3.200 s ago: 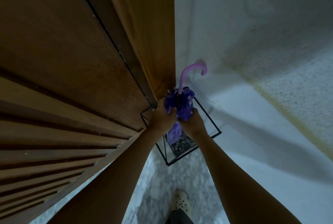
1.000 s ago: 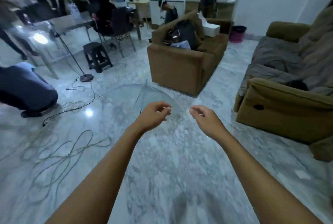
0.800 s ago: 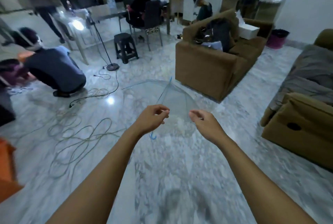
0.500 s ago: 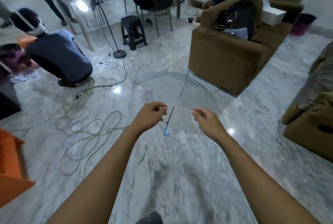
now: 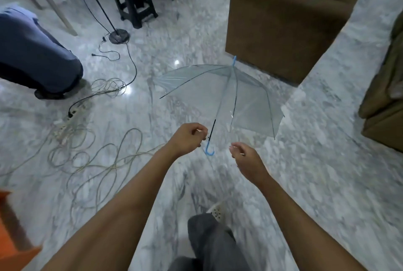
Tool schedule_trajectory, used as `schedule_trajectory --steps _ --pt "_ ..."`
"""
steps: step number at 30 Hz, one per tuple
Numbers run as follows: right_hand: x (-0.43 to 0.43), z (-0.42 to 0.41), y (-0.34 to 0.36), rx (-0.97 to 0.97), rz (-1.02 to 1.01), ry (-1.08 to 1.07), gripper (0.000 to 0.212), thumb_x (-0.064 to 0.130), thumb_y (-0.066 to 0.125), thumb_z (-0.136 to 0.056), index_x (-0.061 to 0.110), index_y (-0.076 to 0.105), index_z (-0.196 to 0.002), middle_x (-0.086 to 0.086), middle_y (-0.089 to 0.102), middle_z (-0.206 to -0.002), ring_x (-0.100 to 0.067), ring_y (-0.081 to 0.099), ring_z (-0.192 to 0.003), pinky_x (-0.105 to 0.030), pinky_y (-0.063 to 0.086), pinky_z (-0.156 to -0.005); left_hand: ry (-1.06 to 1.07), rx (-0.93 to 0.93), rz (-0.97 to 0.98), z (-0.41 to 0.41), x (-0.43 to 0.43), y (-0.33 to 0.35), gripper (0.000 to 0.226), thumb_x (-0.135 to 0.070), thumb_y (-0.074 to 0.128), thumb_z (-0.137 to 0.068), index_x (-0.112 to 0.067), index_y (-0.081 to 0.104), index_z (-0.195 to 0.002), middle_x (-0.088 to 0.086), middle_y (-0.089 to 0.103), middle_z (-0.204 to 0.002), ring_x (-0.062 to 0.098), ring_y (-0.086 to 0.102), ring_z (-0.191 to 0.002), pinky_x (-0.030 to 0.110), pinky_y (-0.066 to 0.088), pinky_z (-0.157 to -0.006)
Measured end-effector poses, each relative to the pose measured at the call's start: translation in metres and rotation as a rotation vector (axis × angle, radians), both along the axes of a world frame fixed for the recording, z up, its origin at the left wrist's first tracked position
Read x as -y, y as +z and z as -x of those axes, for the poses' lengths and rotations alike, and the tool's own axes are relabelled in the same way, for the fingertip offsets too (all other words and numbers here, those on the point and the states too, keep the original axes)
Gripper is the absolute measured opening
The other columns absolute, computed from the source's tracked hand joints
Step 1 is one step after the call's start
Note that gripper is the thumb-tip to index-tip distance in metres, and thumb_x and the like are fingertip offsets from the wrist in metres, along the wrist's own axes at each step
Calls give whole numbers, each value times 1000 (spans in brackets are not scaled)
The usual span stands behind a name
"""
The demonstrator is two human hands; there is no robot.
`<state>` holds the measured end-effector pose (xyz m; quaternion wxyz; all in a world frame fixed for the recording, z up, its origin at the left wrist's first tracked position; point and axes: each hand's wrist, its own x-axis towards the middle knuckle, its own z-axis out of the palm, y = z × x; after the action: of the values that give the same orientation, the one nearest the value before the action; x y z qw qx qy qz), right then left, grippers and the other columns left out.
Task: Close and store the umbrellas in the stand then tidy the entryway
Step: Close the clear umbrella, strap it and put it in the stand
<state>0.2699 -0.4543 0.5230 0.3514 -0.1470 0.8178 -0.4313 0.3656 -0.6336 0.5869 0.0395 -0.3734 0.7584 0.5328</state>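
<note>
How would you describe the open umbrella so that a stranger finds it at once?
Look at the marble floor in front of the brown sofa. An open umbrella lies there on its side, just beyond the left hand and right hand. Its canopy is see-through, with a blue hooked handle.

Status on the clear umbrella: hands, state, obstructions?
Left hand and right hand empty, flanking the blue handle. Clear umbrella open on the floor. Loose cables to the left, brown sofa behind.
</note>
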Motion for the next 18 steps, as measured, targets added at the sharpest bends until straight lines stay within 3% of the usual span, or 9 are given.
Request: schedule_trajectory --steps 3,7,10,18 --pt "36 14 -55 46 -69 30 34 31 54 -96 14 62 -124 0 63 -118 -18 60 -110 -27 43 -89 7 26 4 21 38 -53 18 -22 54 -96 -13 68 -103 5 72 -93 19 67 -75 9 43 -48" --pt "69 24 -128 143 -100 -17 36 37 55 -96 18 61 -126 -3 66 -120 -19 64 -107 -37 52 -89 -43 66 4 38 72 -126 21 -18 54 -96 -5 70 -102 11 72 -93 22 64 -73 9 42 -45" --pt "93 39 -192 168 -123 -60 31 36 55 -95 20 62 -121 -3 66 -118 -21 64 -108 -42 51 -91 -100 77 -6 57 97 -191 22 -14 52 -96 -3 70 -102 13 70 -92 22 62 -72 8 41 -43" --pt "165 114 -391 136 -45 -252 20 30 54 -98 17 64 -110 -12 65 -115 -29 64 -106 -41 53 -87 -218 -49 62 151 172 -398 22 -18 49 -99 -10 65 -111 11 67 -100 15 60 -69 13 45 -47"
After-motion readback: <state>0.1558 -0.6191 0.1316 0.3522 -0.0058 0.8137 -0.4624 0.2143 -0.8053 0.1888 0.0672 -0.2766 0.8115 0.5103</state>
